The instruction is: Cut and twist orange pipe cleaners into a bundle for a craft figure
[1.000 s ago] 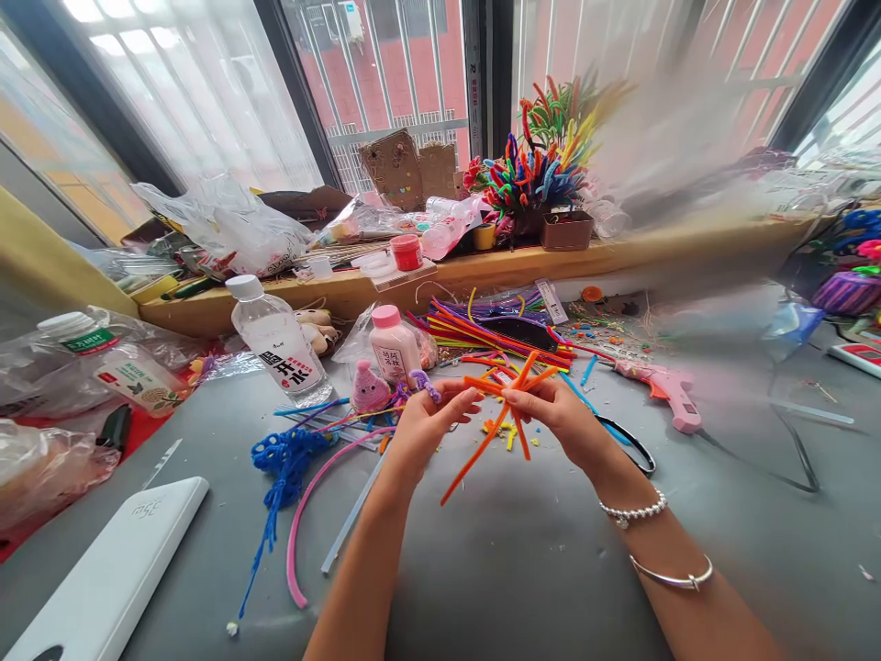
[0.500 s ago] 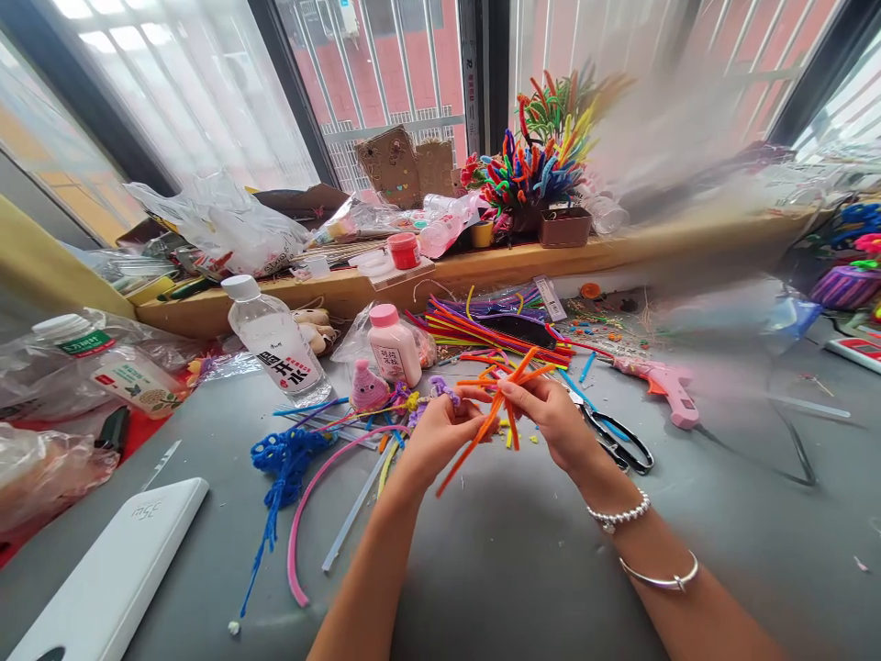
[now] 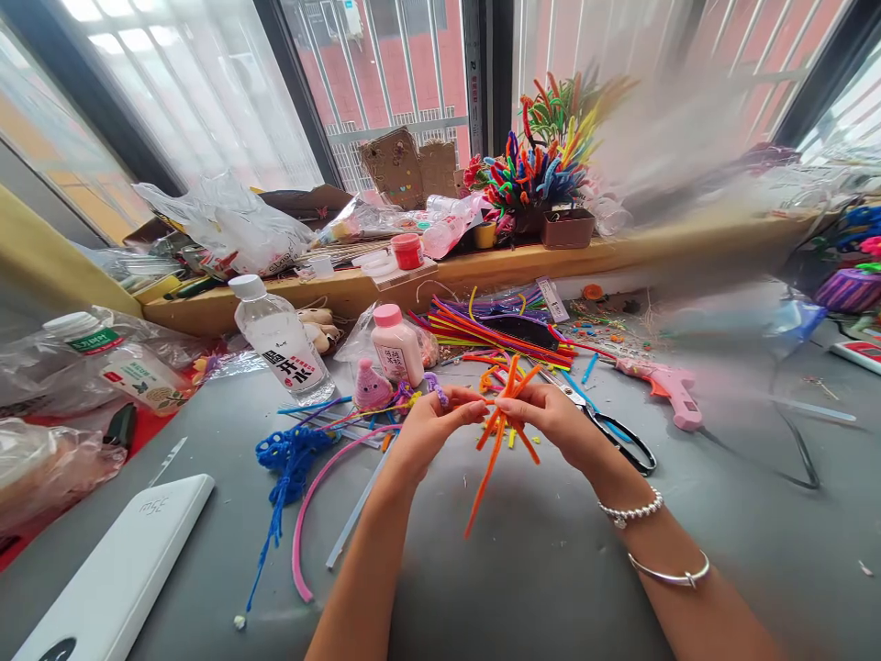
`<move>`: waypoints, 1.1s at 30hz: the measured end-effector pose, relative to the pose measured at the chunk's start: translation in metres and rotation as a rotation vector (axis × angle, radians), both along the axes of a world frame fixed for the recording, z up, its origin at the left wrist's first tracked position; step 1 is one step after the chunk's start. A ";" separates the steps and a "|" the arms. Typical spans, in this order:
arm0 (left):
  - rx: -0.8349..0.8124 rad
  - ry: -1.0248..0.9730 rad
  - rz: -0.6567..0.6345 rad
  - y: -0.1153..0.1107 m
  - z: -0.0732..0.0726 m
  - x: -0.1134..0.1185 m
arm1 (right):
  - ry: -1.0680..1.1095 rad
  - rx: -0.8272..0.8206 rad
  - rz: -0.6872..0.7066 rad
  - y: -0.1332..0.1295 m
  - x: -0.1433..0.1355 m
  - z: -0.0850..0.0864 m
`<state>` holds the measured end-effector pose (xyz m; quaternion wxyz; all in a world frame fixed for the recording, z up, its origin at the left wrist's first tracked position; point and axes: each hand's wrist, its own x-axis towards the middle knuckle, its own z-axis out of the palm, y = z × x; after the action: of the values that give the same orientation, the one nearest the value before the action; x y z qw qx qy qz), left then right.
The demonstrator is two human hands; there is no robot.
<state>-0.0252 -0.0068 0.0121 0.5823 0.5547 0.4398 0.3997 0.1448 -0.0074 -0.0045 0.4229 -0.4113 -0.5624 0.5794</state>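
Note:
Several orange pipe cleaners (image 3: 491, 471) cross at one point and spread like a star, held up over the grey table. My right hand (image 3: 556, 424) pinches them at the crossing between thumb and fingers. Closed around an arm of the same orange bundle, on its left side, is my left hand (image 3: 435, 430). One long orange stem hangs down between the wrists. Behind the hands lie loose colored pipe cleaners (image 3: 474, 321) and black-handled scissors (image 3: 623, 441), whose blades are partly hidden by the right hand.
A pink glue gun (image 3: 671, 390) with its cord lies at right. At left stand a water bottle (image 3: 282, 344) and a pink-capped bottle (image 3: 399, 353), near blue yarn (image 3: 289, 459), a pink strip (image 3: 303, 523) and a white power bank (image 3: 130, 569). A cluttered wooden ledge (image 3: 468, 269) runs behind.
The orange bundle has turned between my fingers, so its long stem now points more steeply down. Both hands have shifted slightly and the view has moved a little.

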 end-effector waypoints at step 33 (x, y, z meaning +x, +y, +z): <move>0.037 -0.149 0.110 -0.003 -0.008 0.015 | -0.106 0.001 0.181 -0.002 -0.006 -0.007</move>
<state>-0.0101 -0.0103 0.0045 0.5801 0.5091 0.4177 0.4794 0.1392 -0.0096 -0.0112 0.3389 -0.3884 -0.6192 0.5924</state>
